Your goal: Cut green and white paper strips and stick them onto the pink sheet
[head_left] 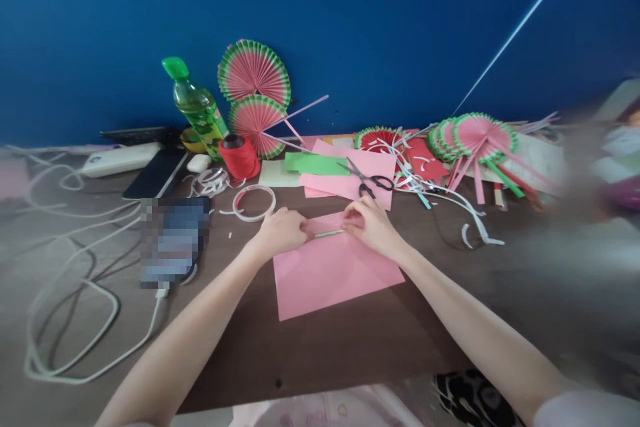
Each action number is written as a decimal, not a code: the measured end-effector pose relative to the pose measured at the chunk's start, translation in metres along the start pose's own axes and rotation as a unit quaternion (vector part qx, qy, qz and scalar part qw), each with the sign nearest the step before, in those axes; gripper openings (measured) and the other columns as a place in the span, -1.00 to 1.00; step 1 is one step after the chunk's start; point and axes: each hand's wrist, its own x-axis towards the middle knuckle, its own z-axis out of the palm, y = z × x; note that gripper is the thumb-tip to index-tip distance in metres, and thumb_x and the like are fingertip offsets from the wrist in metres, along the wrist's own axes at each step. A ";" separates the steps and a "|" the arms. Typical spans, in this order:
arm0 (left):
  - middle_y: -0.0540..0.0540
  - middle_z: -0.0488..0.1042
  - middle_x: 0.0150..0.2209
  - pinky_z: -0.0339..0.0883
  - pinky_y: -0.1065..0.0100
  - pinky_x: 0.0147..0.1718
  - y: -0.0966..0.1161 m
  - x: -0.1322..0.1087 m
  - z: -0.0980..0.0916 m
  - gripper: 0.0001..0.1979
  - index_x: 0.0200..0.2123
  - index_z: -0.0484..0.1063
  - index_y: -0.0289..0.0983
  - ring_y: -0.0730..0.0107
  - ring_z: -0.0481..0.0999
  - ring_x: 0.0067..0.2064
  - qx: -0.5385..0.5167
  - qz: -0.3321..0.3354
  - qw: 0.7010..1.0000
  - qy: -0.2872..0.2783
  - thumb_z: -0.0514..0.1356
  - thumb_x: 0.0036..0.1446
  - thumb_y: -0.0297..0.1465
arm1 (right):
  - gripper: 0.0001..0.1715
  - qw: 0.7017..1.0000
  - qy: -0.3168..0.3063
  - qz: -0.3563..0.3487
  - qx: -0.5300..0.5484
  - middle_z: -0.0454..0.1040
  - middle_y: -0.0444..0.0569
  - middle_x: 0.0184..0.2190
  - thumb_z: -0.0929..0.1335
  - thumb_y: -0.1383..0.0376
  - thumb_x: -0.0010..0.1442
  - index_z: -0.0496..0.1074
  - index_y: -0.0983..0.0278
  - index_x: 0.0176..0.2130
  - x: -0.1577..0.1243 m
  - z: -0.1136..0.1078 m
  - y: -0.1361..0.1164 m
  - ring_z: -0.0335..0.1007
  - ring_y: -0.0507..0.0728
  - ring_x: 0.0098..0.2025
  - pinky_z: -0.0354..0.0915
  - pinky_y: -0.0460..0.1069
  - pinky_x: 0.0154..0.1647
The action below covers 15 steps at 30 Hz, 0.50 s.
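A pink sheet of paper [335,280] lies flat on the brown table in front of me. Across its upper part runs a narrow pale green paper strip [329,234]; whether it is a separate piece or a folded edge I cannot tell. My left hand [284,230] pinches the strip's left end. At the other end, the fingers of my right hand [373,227] are closed on it too. Scissors with dark handles [369,181] rest partly spread on more pink paper, just beyond my right hand. A roll of tape [254,203] stands near my left hand.
Pleated paper fans [255,73] lean on the blue wall, with more fans [480,137] at right. A bottle [197,103], a red thread spool [240,159] and green paper [316,163] sit at the back. A phone [177,240] with a white cable [117,307] lies left.
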 end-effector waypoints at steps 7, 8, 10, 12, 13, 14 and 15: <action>-0.10 0.40 -0.37 0.22 0.29 -0.24 -0.026 -0.027 -0.002 -0.78 -0.46 0.36 -0.25 0.28 0.37 -0.27 -0.076 0.006 0.978 0.194 -0.03 0.10 -0.34 | -0.99 0.998 0.031 -0.052 0.029 0.37 -0.05 -0.37 0.33 0.32 0.07 0.37 0.21 -0.40 -0.003 0.000 -0.002 0.24 0.19 -0.19 0.17 0.16 -0.05; -0.13 0.41 -0.30 0.20 0.24 -0.17 -0.030 -0.030 0.000 -0.80 -0.39 0.37 -0.26 0.22 0.36 -0.20 -0.060 -0.013 0.967 0.248 -0.02 0.10 -0.36 | -0.96 0.997 0.036 -0.060 0.033 0.37 -0.05 -0.39 0.32 0.34 0.08 0.37 0.21 -0.42 -0.003 0.001 -0.002 0.25 0.18 -0.21 0.17 0.16 -0.06; -0.20 0.39 -0.14 0.16 0.15 -0.09 -0.038 -0.034 0.006 -0.78 -0.21 0.36 -0.27 0.09 0.30 -0.06 -0.023 -0.055 0.946 0.319 0.02 0.07 -0.39 | -0.90 0.996 0.038 -0.073 0.033 0.38 -0.05 -0.40 0.29 0.38 0.09 0.37 0.22 -0.43 -0.004 0.001 -0.003 0.26 0.18 -0.24 0.20 0.15 -0.11; -0.24 0.35 -0.04 0.15 0.13 -0.06 -0.047 -0.034 0.012 -0.71 -0.11 0.31 -0.28 0.04 0.26 0.02 -0.005 -0.067 0.943 0.325 0.04 0.05 -0.42 | -0.87 0.996 0.037 -0.083 0.016 0.40 -0.03 -0.40 0.27 0.39 0.11 0.39 0.22 -0.42 -0.004 0.001 -0.004 0.26 0.18 -0.25 0.22 0.12 -0.16; -0.24 0.36 -0.04 0.15 0.13 -0.05 -0.051 -0.034 0.014 -0.71 -0.11 0.30 -0.29 0.05 0.27 0.02 -0.007 -0.059 0.950 0.307 0.04 0.05 -0.44 | -0.86 0.995 0.038 -0.088 0.001 0.40 -0.03 -0.40 0.26 0.39 0.13 0.40 0.22 -0.40 -0.004 0.002 -0.005 0.26 0.18 -0.25 0.22 0.12 -0.18; -0.23 0.38 -0.05 0.16 0.13 -0.05 -0.054 -0.033 0.015 -0.74 -0.14 0.31 -0.29 0.06 0.29 0.01 -0.009 -0.057 0.956 0.287 0.03 0.06 -0.44 | -0.84 0.995 0.043 -0.094 -0.017 0.41 -0.02 -0.40 0.25 0.40 0.14 0.40 0.22 -0.39 -0.005 0.002 -0.006 0.26 0.18 -0.25 0.22 0.11 -0.20; -0.22 0.40 -0.09 0.16 0.14 -0.06 -0.056 -0.032 0.015 -0.78 -0.18 0.33 -0.28 0.07 0.32 -0.01 -0.011 -0.058 0.962 0.268 0.02 0.08 -0.44 | -0.82 0.993 0.050 -0.100 -0.035 0.41 -0.01 -0.40 0.24 0.40 0.15 0.41 0.22 -0.37 -0.005 0.002 -0.007 0.27 0.18 -0.26 0.22 0.10 -0.20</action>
